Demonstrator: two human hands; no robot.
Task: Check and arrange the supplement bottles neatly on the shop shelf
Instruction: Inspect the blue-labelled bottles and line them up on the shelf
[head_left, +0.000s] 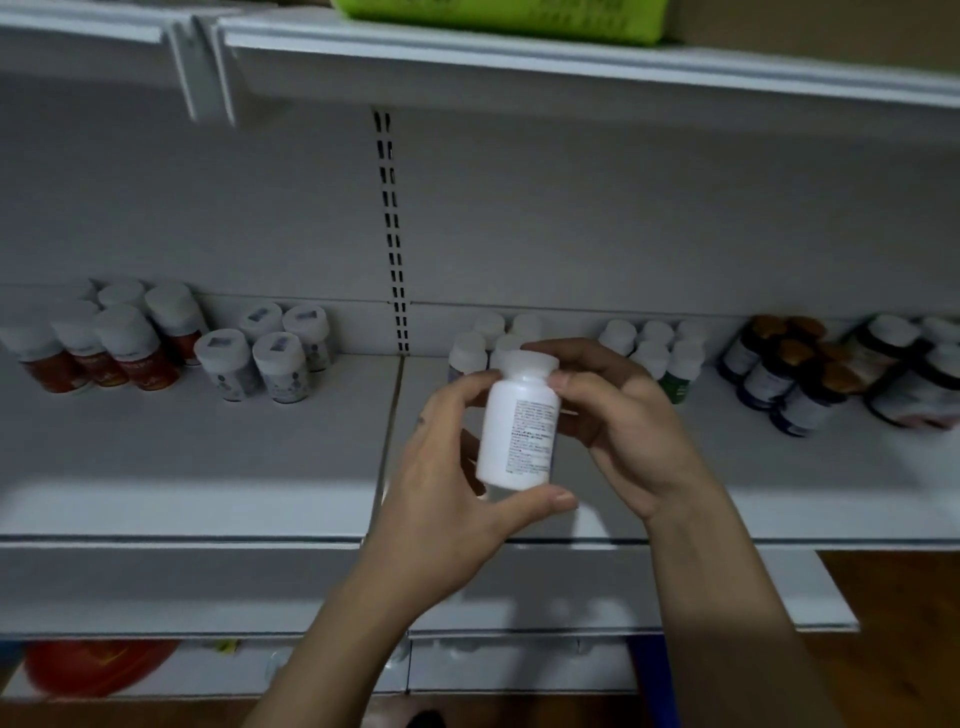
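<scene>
White-painted metal makes up the shop shelf (208, 457), split by a slotted upright (393, 234) in its back panel. Stock is pushed towards the back wall on both sides of that upright, apparently to leave the front of the board free for sorting. Well to the left of the upright stand red-labelled bottles (124, 353), and nearer to it, also on the left, four white-capped bottles (260, 358) with stickers on their lids. Far to the right of the upright are dark bottles (789, 379) with gold caps, several leaning. Closer in on that side are small white bottles (649, 348), one with a green label.

Just to the right of the upright, and out in front of the shelf, a person lifts one bottle clear for inspection. The left hand (447, 493) cradles it from below, thumb curled under the base and fingers up its side. The right hand (623, 410) grips the cap end, fingers wrapped round the neck. That two-handed hold looks suited to turning the bottle so the print can be read.

The white supplement bottle (519, 426) is held upright off the shelf, its small-print label facing the camera. The text is too blurred to read. The check appears to be under way, with the bottle not yet returned to its row.
</scene>
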